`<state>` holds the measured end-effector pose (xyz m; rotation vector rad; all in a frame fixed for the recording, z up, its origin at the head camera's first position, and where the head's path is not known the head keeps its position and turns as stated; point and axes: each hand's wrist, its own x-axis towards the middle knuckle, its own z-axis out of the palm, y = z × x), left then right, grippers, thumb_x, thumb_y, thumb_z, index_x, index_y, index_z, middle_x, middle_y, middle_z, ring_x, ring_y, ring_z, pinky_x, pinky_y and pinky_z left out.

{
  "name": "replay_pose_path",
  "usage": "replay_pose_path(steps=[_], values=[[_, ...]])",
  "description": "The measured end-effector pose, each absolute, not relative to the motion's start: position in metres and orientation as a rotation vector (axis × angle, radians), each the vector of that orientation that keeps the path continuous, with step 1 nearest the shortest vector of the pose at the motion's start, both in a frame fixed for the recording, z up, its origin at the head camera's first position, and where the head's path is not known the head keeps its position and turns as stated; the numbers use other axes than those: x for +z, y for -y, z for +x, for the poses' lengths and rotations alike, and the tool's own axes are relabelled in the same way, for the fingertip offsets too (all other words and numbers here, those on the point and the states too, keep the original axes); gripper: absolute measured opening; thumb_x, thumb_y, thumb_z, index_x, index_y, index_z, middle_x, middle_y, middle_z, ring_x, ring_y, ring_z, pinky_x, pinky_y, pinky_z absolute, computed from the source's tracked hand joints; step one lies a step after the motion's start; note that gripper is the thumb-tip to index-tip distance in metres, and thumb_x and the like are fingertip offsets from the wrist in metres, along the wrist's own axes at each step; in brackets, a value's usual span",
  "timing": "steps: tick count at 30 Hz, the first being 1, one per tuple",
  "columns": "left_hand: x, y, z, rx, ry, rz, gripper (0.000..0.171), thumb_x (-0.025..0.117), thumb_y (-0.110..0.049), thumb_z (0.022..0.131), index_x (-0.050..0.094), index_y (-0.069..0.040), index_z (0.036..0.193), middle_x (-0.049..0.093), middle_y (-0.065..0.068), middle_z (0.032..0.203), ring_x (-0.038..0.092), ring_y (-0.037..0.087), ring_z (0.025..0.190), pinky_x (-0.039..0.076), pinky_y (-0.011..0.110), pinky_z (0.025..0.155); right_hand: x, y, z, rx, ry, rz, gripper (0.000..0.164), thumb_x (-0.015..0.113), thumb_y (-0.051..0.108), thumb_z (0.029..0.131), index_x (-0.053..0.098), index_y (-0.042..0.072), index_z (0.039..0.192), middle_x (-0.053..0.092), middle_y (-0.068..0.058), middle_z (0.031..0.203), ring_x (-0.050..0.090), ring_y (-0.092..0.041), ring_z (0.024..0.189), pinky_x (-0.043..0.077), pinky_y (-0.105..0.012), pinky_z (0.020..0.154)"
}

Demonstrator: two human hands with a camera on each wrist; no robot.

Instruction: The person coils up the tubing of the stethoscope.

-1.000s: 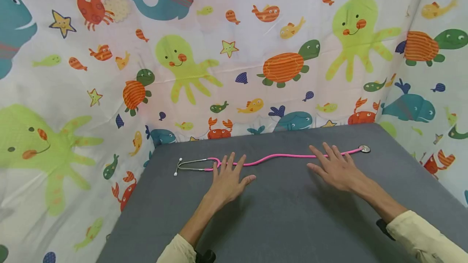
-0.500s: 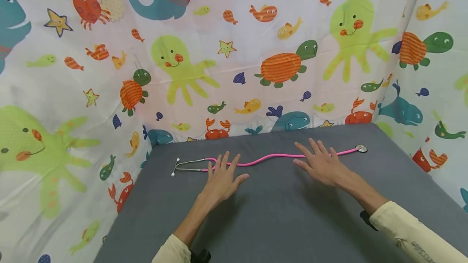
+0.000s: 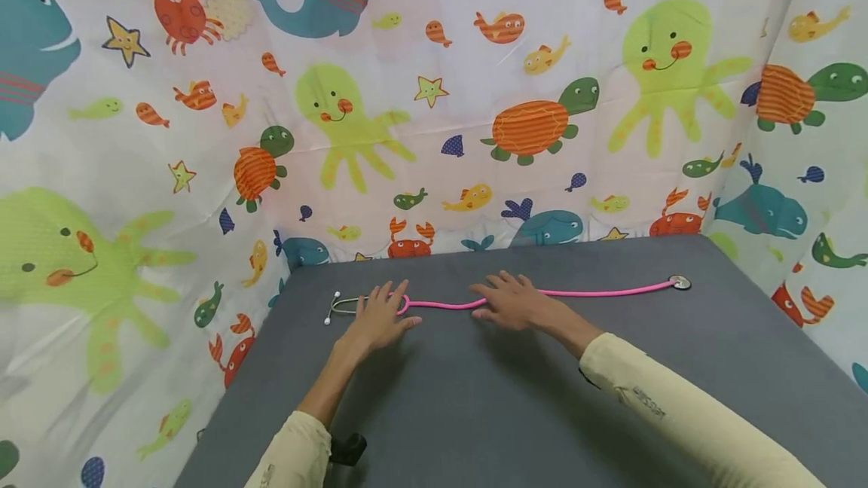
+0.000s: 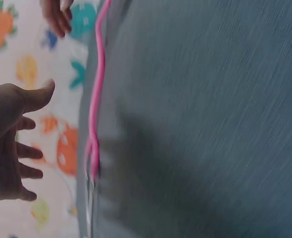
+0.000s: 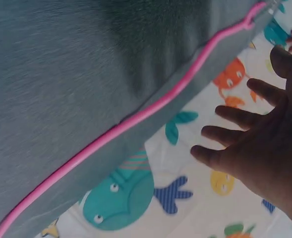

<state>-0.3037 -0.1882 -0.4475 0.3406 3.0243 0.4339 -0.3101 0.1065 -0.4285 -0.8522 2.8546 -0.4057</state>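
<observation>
A pink stethoscope [image 3: 441, 306] lies stretched out across the grey table, its metal ear tubes at the left and its round chest piece [image 3: 680, 282] at the right. My left hand [image 3: 376, 318], fingers spread, hovers over the fork where the tubing meets the ear tubes and hides part of it. Above the middle of the tubing is my right hand [image 3: 511, 303], also with fingers apart and holding nothing. In the left wrist view, the left hand [image 4: 9, 144] is apart from the tubing; the right wrist view shows the right hand [image 5: 260, 134] apart from it too.
The grey table [image 3: 461, 405] reaches back to a white curtain [image 3: 434, 164] printed with sea animals, which also hangs along the left and right sides. A dark band [image 3: 348, 449] sits at the left wrist, by the cream sleeve.
My right hand has moved left, from near the chest piece to the middle of the tubing. The left hand has shifted slightly left over the fork. The stethoscope lies as before.
</observation>
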Motion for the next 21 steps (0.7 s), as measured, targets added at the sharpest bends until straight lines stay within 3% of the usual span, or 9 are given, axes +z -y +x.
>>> replay_pose_path(steps=[6,13,18,21], values=[[-0.465,0.231,-0.349,0.374,-2.953,0.417,0.085,0.065,-0.049,0.1,0.028,-0.008,0.164,0.031,0.031,0.166,0.027,0.051,0.156,0.02,0.074,0.122,-0.444,-0.079,-0.332,-0.389,-2.841,-0.908,0.051,0.058,0.034,0.107,0.052,0.011,0.152,0.051,-0.023,0.157,0.042,-0.045,0.149,0.027,-0.07,0.122],[-0.491,0.27,-0.373,0.311,-2.966,0.543,0.093,0.067,-0.059,0.096,0.033,-0.001,0.161,0.035,0.033,0.162,0.029,0.054,0.153,0.023,0.076,0.119,-0.462,-0.049,-0.356,-0.417,-2.882,-0.89,0.045,0.057,0.032,0.107,0.056,0.012,0.148,0.059,-0.017,0.147,0.054,-0.041,0.14,0.037,-0.065,0.117],[-0.502,0.267,-0.376,0.365,-2.968,0.607,0.078,0.071,-0.041,0.098,0.042,0.005,0.154,0.042,0.033,0.157,0.036,0.052,0.15,0.024,0.075,0.119,-0.476,-0.037,-0.359,-0.373,-2.934,-0.867,0.032,0.063,0.028,0.104,0.066,0.016,0.134,0.065,-0.012,0.132,0.059,-0.036,0.129,0.045,-0.061,0.111],[-0.513,0.263,-0.38,0.374,-2.978,0.624,0.072,0.071,-0.04,0.098,0.048,0.004,0.149,0.046,0.032,0.155,0.039,0.052,0.147,0.026,0.074,0.119,-0.483,-0.038,-0.354,-0.339,-2.937,-0.854,0.022,0.067,0.024,0.103,0.068,0.017,0.124,0.065,-0.01,0.121,0.061,-0.035,0.121,0.048,-0.061,0.106]])
